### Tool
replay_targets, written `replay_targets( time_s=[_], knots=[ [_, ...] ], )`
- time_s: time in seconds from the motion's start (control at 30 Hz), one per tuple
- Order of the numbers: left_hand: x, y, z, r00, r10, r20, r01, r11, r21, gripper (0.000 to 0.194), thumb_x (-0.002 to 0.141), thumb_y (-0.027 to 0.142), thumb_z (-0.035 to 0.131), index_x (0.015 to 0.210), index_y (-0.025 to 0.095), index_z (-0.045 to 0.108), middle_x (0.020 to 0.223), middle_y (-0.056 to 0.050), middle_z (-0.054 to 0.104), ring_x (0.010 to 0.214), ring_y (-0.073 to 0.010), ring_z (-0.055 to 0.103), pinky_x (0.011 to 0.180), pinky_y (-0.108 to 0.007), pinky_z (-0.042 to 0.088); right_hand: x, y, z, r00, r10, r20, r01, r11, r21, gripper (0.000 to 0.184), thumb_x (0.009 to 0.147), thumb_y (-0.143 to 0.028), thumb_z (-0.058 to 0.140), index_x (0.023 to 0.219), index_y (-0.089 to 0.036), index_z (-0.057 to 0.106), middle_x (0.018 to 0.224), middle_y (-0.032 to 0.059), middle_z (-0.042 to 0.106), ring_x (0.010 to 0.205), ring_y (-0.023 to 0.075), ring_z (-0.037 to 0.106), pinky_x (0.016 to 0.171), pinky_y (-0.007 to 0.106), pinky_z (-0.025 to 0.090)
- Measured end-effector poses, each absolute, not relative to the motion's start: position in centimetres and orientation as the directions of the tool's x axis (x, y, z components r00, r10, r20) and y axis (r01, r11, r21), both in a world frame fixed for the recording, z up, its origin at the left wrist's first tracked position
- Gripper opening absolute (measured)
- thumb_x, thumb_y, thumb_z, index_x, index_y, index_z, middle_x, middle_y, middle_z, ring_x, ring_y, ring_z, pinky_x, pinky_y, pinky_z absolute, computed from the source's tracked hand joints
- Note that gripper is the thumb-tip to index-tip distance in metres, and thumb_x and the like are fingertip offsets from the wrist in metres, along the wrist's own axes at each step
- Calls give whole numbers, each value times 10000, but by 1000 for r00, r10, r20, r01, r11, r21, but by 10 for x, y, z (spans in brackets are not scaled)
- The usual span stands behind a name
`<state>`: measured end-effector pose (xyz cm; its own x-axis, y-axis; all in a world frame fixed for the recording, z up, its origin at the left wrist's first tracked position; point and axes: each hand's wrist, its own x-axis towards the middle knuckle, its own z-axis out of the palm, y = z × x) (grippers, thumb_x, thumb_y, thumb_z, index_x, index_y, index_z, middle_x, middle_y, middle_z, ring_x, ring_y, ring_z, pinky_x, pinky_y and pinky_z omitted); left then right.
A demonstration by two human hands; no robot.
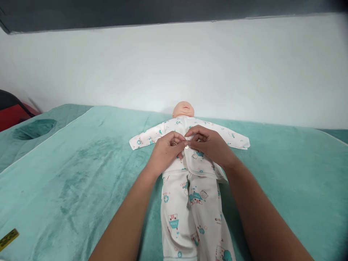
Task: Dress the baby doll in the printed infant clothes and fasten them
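Observation:
A baby doll lies on its back, dressed in a white printed jacket and matching trousers. Both jacket sleeves stretch out to the sides. My left hand is closed in a pinch at the middle of the jacket's front opening. Opposite it, my right hand pinches the other edge, and the fingertips of the two hands meet. A small round button shows just below the fingertips. The cloth right between the fingers is mostly hidden.
A green plush cover spreads under the doll, with a round hole at the far left. Behind stands a white wall with a dark band above. A red and black object is at the left edge, and a yellow label lies lower left.

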<state>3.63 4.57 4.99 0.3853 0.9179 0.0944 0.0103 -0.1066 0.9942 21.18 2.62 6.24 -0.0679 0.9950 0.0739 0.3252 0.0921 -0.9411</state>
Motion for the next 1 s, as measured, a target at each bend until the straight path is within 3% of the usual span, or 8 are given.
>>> replay_targets(
  time_s=[0.07, 0.13, 0.2, 0.27, 0.37, 0.47, 0.77, 1.0],
  knots=[
    [36, 45, 50, 394, 915, 91, 37, -115, 993, 165, 792, 342, 661, 835, 197, 596, 667, 51, 561, 509, -80, 549, 533, -217, 441, 211, 27, 62, -78, 992, 98, 355, 120, -927, 266, 743, -365, 697, 966, -228, 652, 728, -4, 577, 570, 108, 476, 438, 222, 336],
    [36, 45, 48, 392, 913, 114, 85, -159, 984, 139, 809, 336, 633, 828, 205, 593, 642, 53, 538, 516, -88, 525, 538, -225, 443, 209, 29, 58, -27, 973, 229, 381, 222, -897, 197, 749, -321, 677, 917, -222, 650, 840, 22, 611, 681, 136, 544, 523, 243, 424],
    [35, 46, 45, 329, 921, 211, 210, -289, 934, 109, 828, 317, 607, 814, 210, 598, 653, 38, 541, 569, -107, 523, 580, -242, 449, 209, 33, 52, 80, 902, 425, 434, 352, -829, 121, 786, -270, 619, 894, -225, 649, 1017, 50, 626, 898, 181, 591, 717, 298, 500],
    [35, 48, 42, 227, 896, 382, 382, -442, 811, 85, 860, 273, 557, 832, 212, 611, 769, -4, 596, 722, -147, 567, 689, -276, 470, 209, 37, 45, 146, 823, 550, 495, 421, -761, 158, 824, -245, 568, 952, -241, 659, 1186, 57, 603, 1118, 212, 552, 951, 367, 459],
    [34, 52, 36, 162, 797, 582, 547, -563, 620, 164, 908, 226, 477, 992, 206, 617, 1079, -78, 620, 1052, -211, 553, 933, -355, 446, 213, 42, 37, 125, 868, 480, 516, 357, -779, 301, 853, -279, 563, 1142, -267, 644, 1374, 37, 533, 1299, 219, 455, 1132, 409, 309],
    [34, 55, 31, 211, 760, 615, 576, -604, 551, 234, 941, 241, 443, 1098, 186, 608, 1229, -108, 596, 1201, -224, 503, 1068, -389, 378, 217, 44, 35, 119, 935, 334, 507, 232, -830, 397, 874, -351, 565, 1263, -283, 603, 1475, 3, 453, 1386, 215, 369, 1180, 410, 245],
    [34, 57, 27, 396, 760, 516, 425, -650, 630, 375, 980, 316, 379, 1302, 238, 554, 1488, -41, 456, 1427, -194, 327, 1188, -419, 253, 238, 57, 20, 116, 968, 221, 468, 143, -872, 611, 915, -574, 464, 1446, -273, 440, 1561, -14, 308, 1462, 206, 228, 1231, 395, 122],
    [34, 53, 35, 519, 763, 386, 351, -602, 718, 392, 968, 389, 408, 1317, 312, 568, 1494, 33, 441, 1483, -203, 183, 1206, -475, 146, 257, 73, 4, 100, 950, 295, 608, 176, -774, 644, 947, -607, 317, 1457, -230, 425, 1557, 17, 317, 1465, 189, 220, 1227, 390, 146]
  ],
)
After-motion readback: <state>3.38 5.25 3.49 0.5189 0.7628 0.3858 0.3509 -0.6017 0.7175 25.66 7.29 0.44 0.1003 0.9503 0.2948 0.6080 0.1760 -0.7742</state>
